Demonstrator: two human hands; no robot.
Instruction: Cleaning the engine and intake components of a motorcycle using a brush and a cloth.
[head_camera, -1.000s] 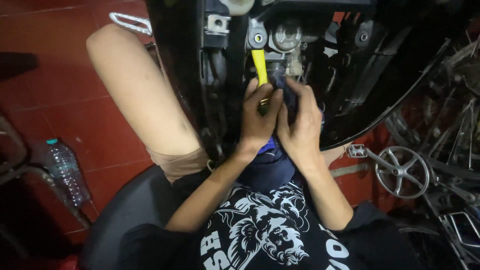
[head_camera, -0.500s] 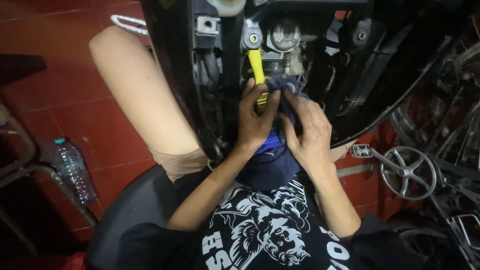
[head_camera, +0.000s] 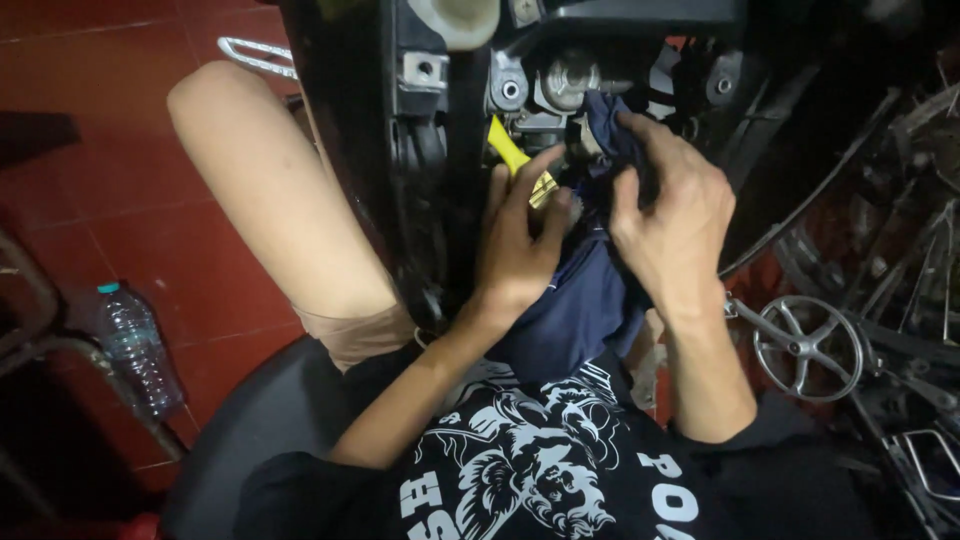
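Left hand (head_camera: 520, 250), nearest the chest: curling shut around the lower end of a yellow-handled tool (head_camera: 510, 152), thumb and forefinger pinching it, wrist bending upward from a forearm crossing the black printed shirt (head_camera: 540, 470). Right hand (head_camera: 675, 225), just beside it: clutching a fold of dark blue cloth (head_camera: 585, 300), fingers bunching the fabric against the machinery, knuckles arching, elbow tucking in at the side. Draping the cloth from that grip down toward the lap, between both wrists. Risking, by the look of it, a slip of the tool off its seat, given the narrow pinch and the steep angle into the cramped recess; probably scraping knuckles on the bolts and brackets crowding round. Risking too a snag of loose cloth on the metal fitting (head_camera: 570, 80) just above, with the fabric lying in touch with it, and a blocked view of the tool's tip, now hiding behind fingers and cloth. Reaching farther: working inside an opened black body panel (head_camera: 340, 120), with a bare knee (head_camera: 270, 190) leaning beside it, a spoked metal wheel (head_camera: 805, 345) off to the right, and a plastic water bottle (head_camera: 135, 350) standing on the red tiled floor (head_camera: 120, 120).
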